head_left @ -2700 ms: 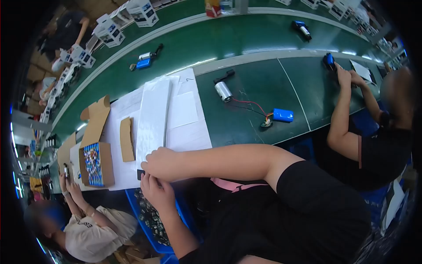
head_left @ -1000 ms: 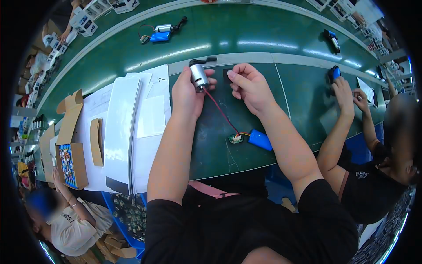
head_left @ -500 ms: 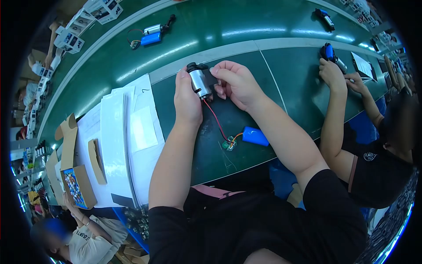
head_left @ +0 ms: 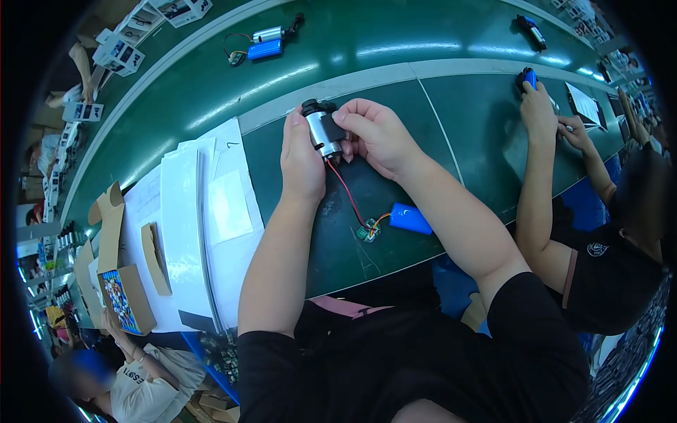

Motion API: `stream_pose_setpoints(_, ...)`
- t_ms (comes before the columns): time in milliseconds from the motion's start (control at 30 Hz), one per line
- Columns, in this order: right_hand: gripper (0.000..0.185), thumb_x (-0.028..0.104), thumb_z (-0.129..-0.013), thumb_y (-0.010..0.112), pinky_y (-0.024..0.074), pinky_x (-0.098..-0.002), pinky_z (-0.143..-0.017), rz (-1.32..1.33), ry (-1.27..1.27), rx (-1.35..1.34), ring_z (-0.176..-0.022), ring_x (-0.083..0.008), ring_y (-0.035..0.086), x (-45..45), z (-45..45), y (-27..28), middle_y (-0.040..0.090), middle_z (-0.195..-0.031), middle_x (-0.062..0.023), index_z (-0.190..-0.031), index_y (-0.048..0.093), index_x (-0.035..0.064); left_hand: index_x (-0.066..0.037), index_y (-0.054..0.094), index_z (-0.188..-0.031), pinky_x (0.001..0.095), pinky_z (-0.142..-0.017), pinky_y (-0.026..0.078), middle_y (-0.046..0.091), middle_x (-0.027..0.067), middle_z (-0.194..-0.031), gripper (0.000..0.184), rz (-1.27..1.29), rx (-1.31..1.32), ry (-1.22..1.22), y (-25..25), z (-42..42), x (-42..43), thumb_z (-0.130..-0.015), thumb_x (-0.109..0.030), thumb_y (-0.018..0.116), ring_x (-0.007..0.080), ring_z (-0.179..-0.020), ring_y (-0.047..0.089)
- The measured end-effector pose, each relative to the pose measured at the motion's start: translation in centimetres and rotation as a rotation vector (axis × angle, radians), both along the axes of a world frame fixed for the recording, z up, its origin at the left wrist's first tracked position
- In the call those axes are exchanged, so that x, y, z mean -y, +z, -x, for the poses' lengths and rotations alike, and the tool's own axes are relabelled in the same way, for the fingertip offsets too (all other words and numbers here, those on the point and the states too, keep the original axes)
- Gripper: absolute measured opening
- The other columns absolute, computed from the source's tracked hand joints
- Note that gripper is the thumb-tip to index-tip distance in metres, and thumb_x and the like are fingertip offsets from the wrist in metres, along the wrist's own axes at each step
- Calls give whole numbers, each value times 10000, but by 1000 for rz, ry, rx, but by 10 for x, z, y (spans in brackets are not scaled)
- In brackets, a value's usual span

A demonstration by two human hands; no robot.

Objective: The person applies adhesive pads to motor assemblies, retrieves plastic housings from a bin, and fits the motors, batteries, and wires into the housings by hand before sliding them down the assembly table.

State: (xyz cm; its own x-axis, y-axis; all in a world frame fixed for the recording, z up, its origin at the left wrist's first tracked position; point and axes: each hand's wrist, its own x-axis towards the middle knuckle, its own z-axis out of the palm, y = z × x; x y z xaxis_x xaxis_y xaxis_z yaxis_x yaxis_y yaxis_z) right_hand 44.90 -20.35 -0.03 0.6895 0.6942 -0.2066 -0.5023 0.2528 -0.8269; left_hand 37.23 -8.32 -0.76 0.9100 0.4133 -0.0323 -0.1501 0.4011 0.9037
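Note:
My left hand (head_left: pixel 303 158) is wrapped round a silver cylindrical motor (head_left: pixel 322 135) with a black part at its top. Between the fingertips of my right hand (head_left: pixel 370 134) is a small black square piece (head_left: pixel 333 127), which lies against the motor's right side. Red and dark wires run down from the motor to a small green circuit board (head_left: pixel 368 230) on the green table. Beside the board lies a blue battery pack (head_left: pixel 410 218), joined to it by thin coloured wires.
White sheets (head_left: pixel 233 204) and a cardboard box of small coloured parts (head_left: pixel 127 299) are on the left. Another motor (head_left: pixel 268 34) with a blue battery lies across the table. A co-worker's hands (head_left: pixel 539 113) hold a similar assembly at right; another person sits lower left.
Since the earliest frame, my hands have left the white sheets' edge and the motor has been picked up. Over the last half second, the black piece has moved left onto the motor's side.

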Motion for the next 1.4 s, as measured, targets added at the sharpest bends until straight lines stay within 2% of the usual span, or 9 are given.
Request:
stream_pose_setpoints(367,124,150,-988,668,505,-265,-539,9,8,17,-592,-99,585,-1,-2,-2,617,-786,-30,-968,601,48,-6,454,-1308,302,-526,502,644,109,-838,409,20,6,-21,-5,-1,-3,-1101,-315,283,182,-598,618)
stream_pose_setpoints(467,116,155,-991,664,499,-279,-550,31,27,30,-603,-109,582,-1,-4,-4,604,-818,-21,-972,593,66,-16,505,-1271,301,-518,490,635,116,-814,440,10,-19,9,-2,-3,0,-1100,-336,257,187,-616,608)
stream_pose_setpoints(533,114,154,-992,662,500,-279,-550,33,25,29,-603,-107,582,-1,-4,-4,607,-819,-22,-972,592,66,-14,469,-1310,300,-531,507,644,102,-847,420,31,-3,-2,-6,-3,-1,-1104,-329,283,178,-605,615)
stream_pose_setpoints(767,125,158,-988,674,498,-257,-543,56,24,84,-605,-87,582,-1,-4,-3,613,-805,-13,-972,590,68,-18,463,-1324,296,-545,520,638,87,-864,413,42,-2,7,-7,-4,-2,-1107,-327,295,161,-608,621)
stream_pose_setpoints(933,159,175,-989,681,496,-231,-546,135,12,182,-607,-73,578,-2,-2,2,613,-790,-5,-978,580,53,-25,488,-1304,292,-562,517,630,70,-916,394,27,-17,52,-8,-4,-2,-1101,-305,301,138,-676,603)
stream_pose_setpoints(1033,214,197,-956,715,486,-290,-551,337,-140,534,-597,-125,592,-7,-1,-4,618,-750,-39,-943,595,19,-29,512,-1329,301,-628,529,634,80,-1015,418,16,-65,74,-8,-3,-4,-1099,-302,296,149,-789,618)
stream_pose_setpoints(1133,210,198,-940,713,470,-345,-555,496,-202,1029,-571,-189,593,3,0,5,611,-701,-85,-930,600,22,-32,522,-1348,307,-743,532,632,87,-1088,423,-25,-50,73,-11,-5,-3,-1103,-296,301,158,-897,620)
stream_pose_setpoints(1333,271,239,-998,593,481,-426,-588,513,-137,1010,-637,-375,634,2,4,7,645,-716,-208,-863,629,7,-17,509,-1360,296,-856,506,634,99,-1115,423,-319,-70,94,-12,-1,3,-1121,-299,304,147,-962,609)
stream_pose_setpoints(1400,309,257,-1008,573,485,-442,-597,515,-150,979,-660,-401,636,0,4,6,649,-741,-221,-852,637,-1,-17,503,-1375,299,-878,505,636,112,-1149,425,-387,-94,88,-13,-1,4,-1124,-300,309,156,-998,612)
